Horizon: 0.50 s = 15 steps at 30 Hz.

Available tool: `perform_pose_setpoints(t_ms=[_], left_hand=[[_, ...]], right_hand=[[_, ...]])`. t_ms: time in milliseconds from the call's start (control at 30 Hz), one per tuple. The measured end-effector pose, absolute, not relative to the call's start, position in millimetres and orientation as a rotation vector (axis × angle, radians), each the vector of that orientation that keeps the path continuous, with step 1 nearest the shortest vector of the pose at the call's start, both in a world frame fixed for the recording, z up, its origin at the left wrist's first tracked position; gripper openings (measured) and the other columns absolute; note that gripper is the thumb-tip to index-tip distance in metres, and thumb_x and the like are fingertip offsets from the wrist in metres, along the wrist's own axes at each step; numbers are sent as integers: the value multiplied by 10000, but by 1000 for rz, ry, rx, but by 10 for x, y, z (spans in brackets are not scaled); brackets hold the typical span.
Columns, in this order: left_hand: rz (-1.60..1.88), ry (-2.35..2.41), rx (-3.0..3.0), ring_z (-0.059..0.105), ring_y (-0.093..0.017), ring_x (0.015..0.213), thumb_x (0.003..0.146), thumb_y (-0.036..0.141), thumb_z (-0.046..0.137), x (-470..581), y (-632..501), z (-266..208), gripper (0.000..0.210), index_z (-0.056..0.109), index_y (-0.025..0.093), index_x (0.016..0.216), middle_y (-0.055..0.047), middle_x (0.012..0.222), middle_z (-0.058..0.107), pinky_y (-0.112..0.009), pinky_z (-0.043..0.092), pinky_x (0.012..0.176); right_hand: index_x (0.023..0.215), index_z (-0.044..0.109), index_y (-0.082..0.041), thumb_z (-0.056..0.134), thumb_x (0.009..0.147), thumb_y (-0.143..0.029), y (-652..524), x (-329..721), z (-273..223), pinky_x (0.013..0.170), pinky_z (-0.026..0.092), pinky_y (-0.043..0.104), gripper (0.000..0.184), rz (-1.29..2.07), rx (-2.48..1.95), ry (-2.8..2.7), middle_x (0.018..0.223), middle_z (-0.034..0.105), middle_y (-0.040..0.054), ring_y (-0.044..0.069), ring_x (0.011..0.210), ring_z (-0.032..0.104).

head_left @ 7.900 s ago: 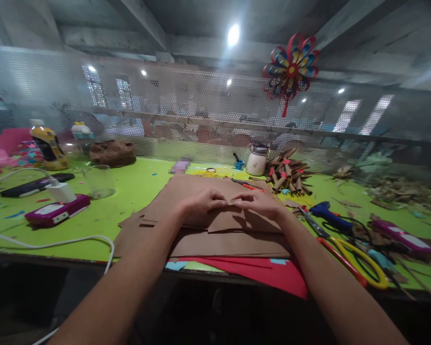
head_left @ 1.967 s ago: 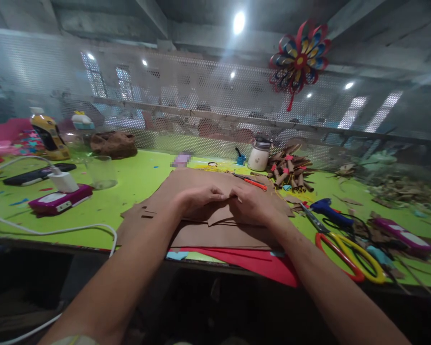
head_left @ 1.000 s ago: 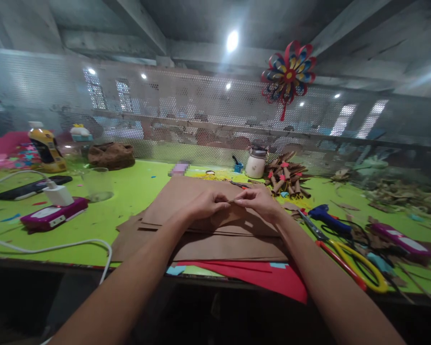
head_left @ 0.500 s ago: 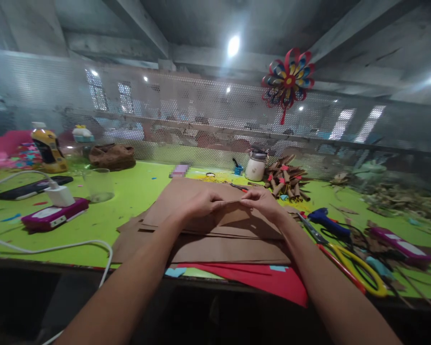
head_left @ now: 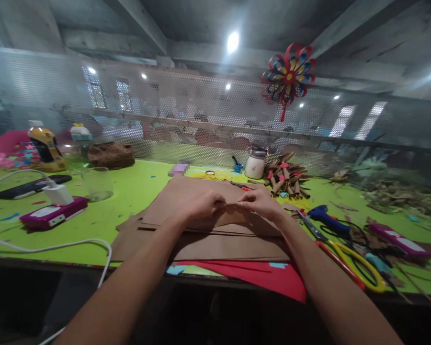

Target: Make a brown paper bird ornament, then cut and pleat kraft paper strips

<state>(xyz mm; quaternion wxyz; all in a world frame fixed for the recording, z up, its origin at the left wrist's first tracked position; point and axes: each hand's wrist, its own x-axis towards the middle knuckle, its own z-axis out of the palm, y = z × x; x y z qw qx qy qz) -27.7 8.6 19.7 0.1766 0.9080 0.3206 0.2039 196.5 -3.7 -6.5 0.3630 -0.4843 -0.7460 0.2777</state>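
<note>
Between my two hands is a small piece of brown paper, its upper edge folded or rolled over. My left hand pinches its left end, fingers curled. At the other end my right hand grips it between thumb and fingertips. Both hands are just above a stack of brown paper sheets, which lies on the green tabletop. Red paper sticks out from under the stack at the near edge. How the piece is folded under my fingers is hidden.
Yellow-handled scissors and a blue glue gun lie at right. Behind stand a jar and a pile of brown paper rolls. At left are a plastic cup, a purple power bank and a white cable.
My left fingers have curled in more on the paper piece, and my right hand has shifted very slightly. Both still hold it over the stack.
</note>
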Motion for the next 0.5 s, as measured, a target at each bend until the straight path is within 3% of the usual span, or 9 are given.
perform_pose_setpoints(t_ms=[367, 500], left_hand=[[578, 758, 2526, 524, -148, 740, 867, 374, 413, -228, 212, 70, 334, 673, 174, 930, -42, 864, 673, -231, 339, 645], [569, 822, 2537, 515, -147, 715, 853, 375, 436, -206, 189, 43, 329, 682, 157, 879, -47, 814, 674, -234, 329, 623]], right_hand=[[709, 690, -134, 610, 737, -415, -38, 1985, -72, 498, 384, 227, 293, 657, -1219, -2011, 598, 627, 26, 117, 528, 518], [890, 715, -178, 550, 801, -389, -101, 1899, -41, 644, 460, 266, 282, 519, -1211, -2205, 807, 700, 44, 166, 712, 601]])
